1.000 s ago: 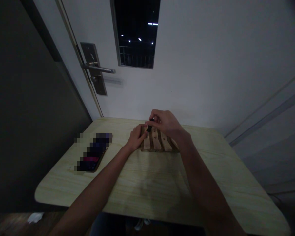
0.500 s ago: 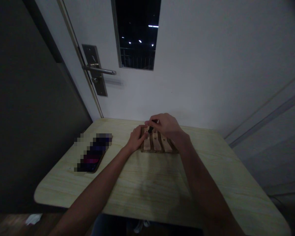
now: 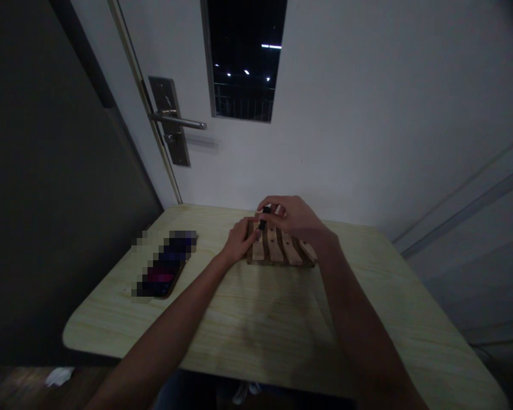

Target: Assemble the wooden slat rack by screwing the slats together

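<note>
A brown wooden board [image 3: 280,264] lies near the table's far edge, with several pale, curved wooden strips [image 3: 291,253] across it that have small dark holes. My left hand [image 3: 238,241] holds the board's left end, thumb over the leftmost strip. Above the far left part of the board, my right hand [image 3: 297,217] is closed, thumb and fingers pinched round a small black piece [image 3: 262,224]. More black shows between its fingers, and I cannot make out whether it is the same piece. The right hand and wrist cover the board's far right part.
A phone [image 3: 166,267], partly pixelated, lies on the left of the pale wood-grain table [image 3: 256,324]. Behind the table stands a white door [image 3: 346,114] with a metal handle [image 3: 179,121] and a dark window [image 3: 245,62]. A dark panel [image 3: 47,199] rises along the left side.
My right hand has shifted slightly, baring more of the strips on the right and more black between its fingers. The left hand keeps its place on the board. The view has moved a little.
</note>
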Available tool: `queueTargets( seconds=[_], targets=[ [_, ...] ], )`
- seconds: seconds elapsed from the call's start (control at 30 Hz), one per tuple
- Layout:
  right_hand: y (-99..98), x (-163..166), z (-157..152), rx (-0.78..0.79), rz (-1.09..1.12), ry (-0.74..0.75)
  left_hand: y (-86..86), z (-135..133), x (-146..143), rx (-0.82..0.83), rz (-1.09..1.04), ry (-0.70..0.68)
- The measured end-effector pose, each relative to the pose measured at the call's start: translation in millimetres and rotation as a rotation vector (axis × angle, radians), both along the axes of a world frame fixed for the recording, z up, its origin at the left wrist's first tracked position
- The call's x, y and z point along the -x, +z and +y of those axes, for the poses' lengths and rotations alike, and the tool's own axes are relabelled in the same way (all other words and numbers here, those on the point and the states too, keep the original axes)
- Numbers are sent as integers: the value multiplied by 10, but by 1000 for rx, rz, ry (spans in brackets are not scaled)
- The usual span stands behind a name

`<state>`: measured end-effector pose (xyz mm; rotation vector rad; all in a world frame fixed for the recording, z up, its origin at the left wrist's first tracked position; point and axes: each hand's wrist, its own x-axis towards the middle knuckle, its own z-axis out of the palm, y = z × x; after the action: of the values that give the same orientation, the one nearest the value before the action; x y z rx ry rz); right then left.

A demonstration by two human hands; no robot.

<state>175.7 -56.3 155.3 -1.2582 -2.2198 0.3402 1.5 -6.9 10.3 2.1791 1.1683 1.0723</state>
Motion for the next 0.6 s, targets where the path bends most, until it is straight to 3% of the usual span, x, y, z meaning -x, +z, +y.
queueTargets(
  seconds=[0.23, 0.47, 0.6],
  targets=[
    [-48, -36, 37, -38, 29, 44, -4, 4, 0, -11, -11, -12],
    [22, -36, -5, -18, 15, -61, 38, -31, 1, 17, -5, -4],
    [24, -18, -29, -22, 54, -24, 42, -35, 3, 25, -14, -8]
  ],
)
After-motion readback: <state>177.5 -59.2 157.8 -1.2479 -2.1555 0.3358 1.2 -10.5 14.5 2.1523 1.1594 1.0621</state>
